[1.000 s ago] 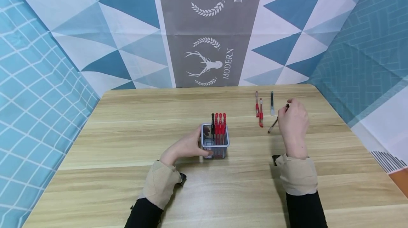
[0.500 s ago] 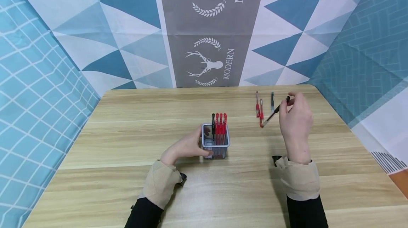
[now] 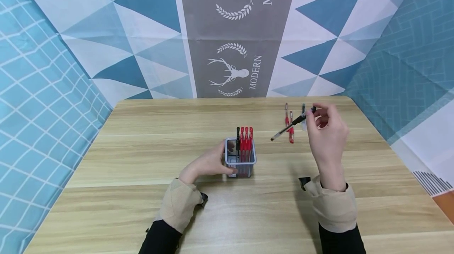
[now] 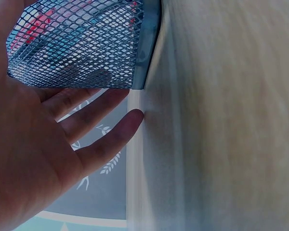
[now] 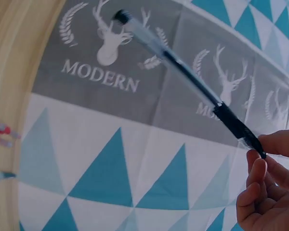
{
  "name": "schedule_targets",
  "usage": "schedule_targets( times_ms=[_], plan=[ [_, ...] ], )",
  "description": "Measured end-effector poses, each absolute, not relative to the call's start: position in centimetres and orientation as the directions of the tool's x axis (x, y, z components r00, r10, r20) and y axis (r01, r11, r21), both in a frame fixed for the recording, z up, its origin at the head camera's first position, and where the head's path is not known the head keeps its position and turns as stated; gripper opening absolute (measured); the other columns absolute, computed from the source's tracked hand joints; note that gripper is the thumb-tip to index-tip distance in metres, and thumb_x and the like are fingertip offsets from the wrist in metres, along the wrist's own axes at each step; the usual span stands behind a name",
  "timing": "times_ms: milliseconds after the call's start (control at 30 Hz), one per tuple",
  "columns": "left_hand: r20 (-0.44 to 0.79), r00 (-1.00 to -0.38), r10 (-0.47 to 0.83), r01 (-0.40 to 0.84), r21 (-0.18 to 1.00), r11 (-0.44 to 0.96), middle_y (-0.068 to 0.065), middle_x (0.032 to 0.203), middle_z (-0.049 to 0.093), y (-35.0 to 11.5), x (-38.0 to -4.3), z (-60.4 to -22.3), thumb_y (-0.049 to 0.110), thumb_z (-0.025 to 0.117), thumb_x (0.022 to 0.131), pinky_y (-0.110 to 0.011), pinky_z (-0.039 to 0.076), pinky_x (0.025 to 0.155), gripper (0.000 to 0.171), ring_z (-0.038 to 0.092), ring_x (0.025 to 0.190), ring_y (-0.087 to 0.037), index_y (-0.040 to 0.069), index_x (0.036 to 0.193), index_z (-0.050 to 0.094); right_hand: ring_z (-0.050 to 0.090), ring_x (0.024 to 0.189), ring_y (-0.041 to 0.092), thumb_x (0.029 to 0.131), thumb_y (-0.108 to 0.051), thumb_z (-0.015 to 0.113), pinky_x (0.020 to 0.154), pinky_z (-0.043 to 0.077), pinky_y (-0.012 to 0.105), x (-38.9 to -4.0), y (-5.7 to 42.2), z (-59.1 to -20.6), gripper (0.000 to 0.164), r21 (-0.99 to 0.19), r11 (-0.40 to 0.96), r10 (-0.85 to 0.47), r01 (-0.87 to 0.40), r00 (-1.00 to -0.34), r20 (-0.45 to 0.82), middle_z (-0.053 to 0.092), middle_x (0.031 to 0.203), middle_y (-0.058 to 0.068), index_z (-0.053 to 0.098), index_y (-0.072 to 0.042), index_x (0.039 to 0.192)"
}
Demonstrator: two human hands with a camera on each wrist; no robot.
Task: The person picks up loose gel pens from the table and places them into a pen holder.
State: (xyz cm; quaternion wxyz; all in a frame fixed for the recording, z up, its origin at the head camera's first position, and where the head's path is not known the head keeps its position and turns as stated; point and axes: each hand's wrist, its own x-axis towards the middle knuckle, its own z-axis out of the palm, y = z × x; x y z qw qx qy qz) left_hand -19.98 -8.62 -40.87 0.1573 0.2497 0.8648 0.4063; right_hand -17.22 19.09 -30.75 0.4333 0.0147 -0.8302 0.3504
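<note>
My left hand [image 3: 209, 162] holds the mesh pen holder [image 3: 231, 164] from its left side, thumb at the front and fingers behind. In the left wrist view the holder's mesh wall [image 4: 86, 48] lies against the fingers, while the little finger sticks out apart from it. One black pen [image 3: 238, 137] and several red pens [image 3: 246, 137] stand upright in the holder. Raised over the table at the right, my right hand [image 3: 328, 137] pinches a black gel pen [image 3: 289, 126] near one end between thumb and fingers. The right wrist view shows that pen's clear barrel [image 5: 192, 79] slanting up to the left.
Beyond the pinched pen, two red pens lie on the wooden table [image 3: 159, 135]; the nearer red pen [image 3: 291, 133] is partly crossed by it. A dark-tipped pen [image 3: 303, 108] lies beside them, partly hidden by the right hand. A patterned cloth [image 3: 230, 29] hangs behind the table.
My right hand has lifted the black pen off the table, and its far end has swung left, past the red pens. The left hand and the pen holder have stayed in place.
</note>
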Motion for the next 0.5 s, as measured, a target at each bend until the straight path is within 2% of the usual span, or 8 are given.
schedule_targets(
  times_ms=[167, 367, 500],
  plan=[
    [-0.068, -0.827, 0.559, 0.302, 0.784, 0.542, 0.004, 0.108, 0.056, -8.6, -20.0, -40.9, 0.025, 0.08, 0.063, -0.036, 0.042, 0.092, 0.073, 0.054, 0.1, -0.013, 0.021, 0.122, 0.037, 0.043, 0.062, -0.003, 0.084, -0.015, 0.064, 0.062, 0.036, 0.015, -16.4, 18.3, -30.2, 0.022, -0.592, 0.702, 0.294, -0.396, -0.596, 0.747, 0.064, 0.078, 0.012, 0.062, -0.003, 0.102],
    [-0.069, -0.83, 0.553, 0.301, 0.779, 0.55, 0.004, 0.108, 0.056, -8.6, -20.1, -41.0, 0.027, 0.08, 0.063, -0.037, 0.042, 0.093, 0.072, 0.053, 0.102, -0.014, 0.021, 0.121, 0.038, 0.045, 0.062, -0.003, 0.08, -0.012, 0.067, 0.063, 0.037, 0.013, -15.8, 17.1, -30.0, 0.024, -0.587, 0.663, 0.26, -0.464, -0.593, 0.762, 0.064, 0.077, 0.012, 0.063, -0.003, 0.102],
    [-0.068, -0.831, 0.552, 0.307, 0.772, 0.556, 0.003, 0.108, 0.056, -8.6, -20.1, -41.1, 0.027, 0.08, 0.063, -0.036, 0.043, 0.092, 0.071, 0.054, 0.101, -0.015, 0.02, 0.12, 0.039, 0.046, 0.062, -0.001, 0.079, -0.01, 0.068, 0.056, 0.037, 0.012, -15.3, 16.2, -29.9, 0.024, -0.565, 0.651, 0.209, -0.508, -0.595, 0.776, 0.063, 0.076, 0.011, 0.063, -0.002, 0.102]
  ],
)
